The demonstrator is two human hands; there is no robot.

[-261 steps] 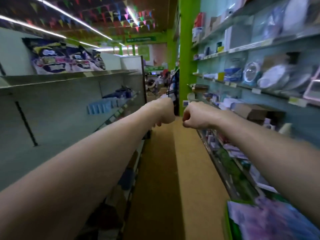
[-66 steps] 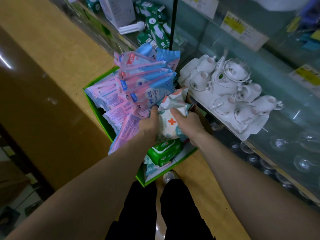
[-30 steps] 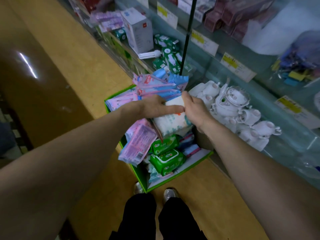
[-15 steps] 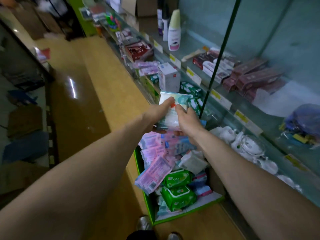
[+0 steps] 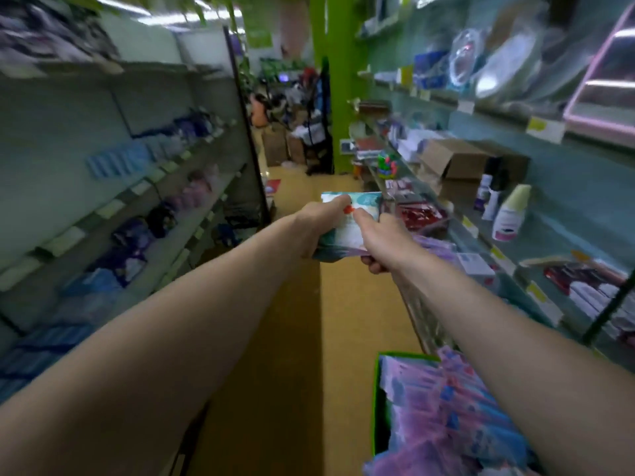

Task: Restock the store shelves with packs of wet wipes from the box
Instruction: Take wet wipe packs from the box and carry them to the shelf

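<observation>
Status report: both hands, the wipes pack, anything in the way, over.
Left hand and right hand both grip wipes pack, held out over the aisle. Box low right, packs inside. Nothing visible in the way; view blurred.

A bright green pillar (image 5: 335, 80) stands at the far end of the aisle, with brown cartons (image 5: 281, 147) on the tan floor (image 5: 299, 338) to its left. On the right, an open cardboard carton (image 5: 457, 159) sits near dark-capped bottles (image 5: 489, 197) and a white bottle with a pink label (image 5: 510, 218). Higher up are plastic-wrapped plates (image 5: 505, 63), a pink-framed item (image 5: 604, 80) and a yellow price tag (image 5: 544, 127), all blurred.
</observation>
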